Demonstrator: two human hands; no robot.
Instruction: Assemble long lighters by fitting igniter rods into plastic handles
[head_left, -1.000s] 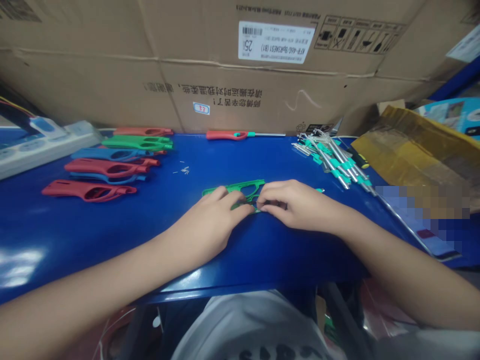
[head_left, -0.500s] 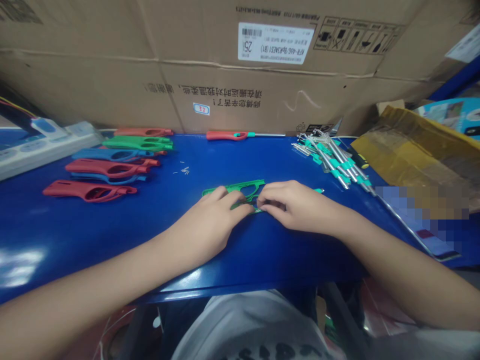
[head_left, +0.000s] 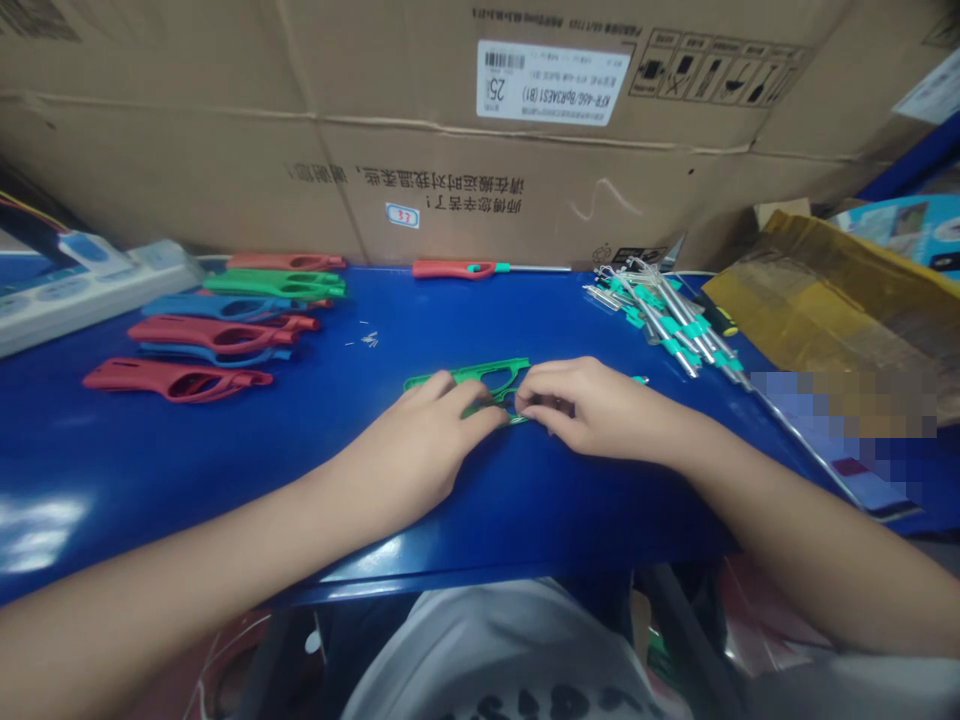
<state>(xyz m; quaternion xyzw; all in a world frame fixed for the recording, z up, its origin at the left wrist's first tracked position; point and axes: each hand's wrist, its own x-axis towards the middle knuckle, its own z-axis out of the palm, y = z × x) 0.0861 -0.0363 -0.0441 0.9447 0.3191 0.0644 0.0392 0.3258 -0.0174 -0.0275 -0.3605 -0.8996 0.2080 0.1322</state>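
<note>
Two green lighter casing halves lie at the middle of the blue table. The farther green casing half [head_left: 504, 374] shows its trigger loop beyond my fingers. My left hand [head_left: 442, 430] has its fingers closed on the nearer green casing half [head_left: 517, 419], which it mostly covers. At the right end of that half, my right hand [head_left: 574, 405] pinches with thumb and forefinger; anything between those fingertips is hidden. A small teal piece [head_left: 640, 380] shows just behind the right wrist.
Red casings [head_left: 176, 381], with blue and green ones, lie at the left before a white power strip [head_left: 97, 290]. Metal lighter tubes [head_left: 675, 320] are heaped at right, near a taped bag [head_left: 840, 310]. Small pins [head_left: 369, 340] and an assembled red lighter [head_left: 454, 270] lie farther back, before a cardboard box [head_left: 442, 140].
Both hands stay almost in place at the green casing half, with only a very slight shift of the right fingers. Nothing else has visibly moved.
</note>
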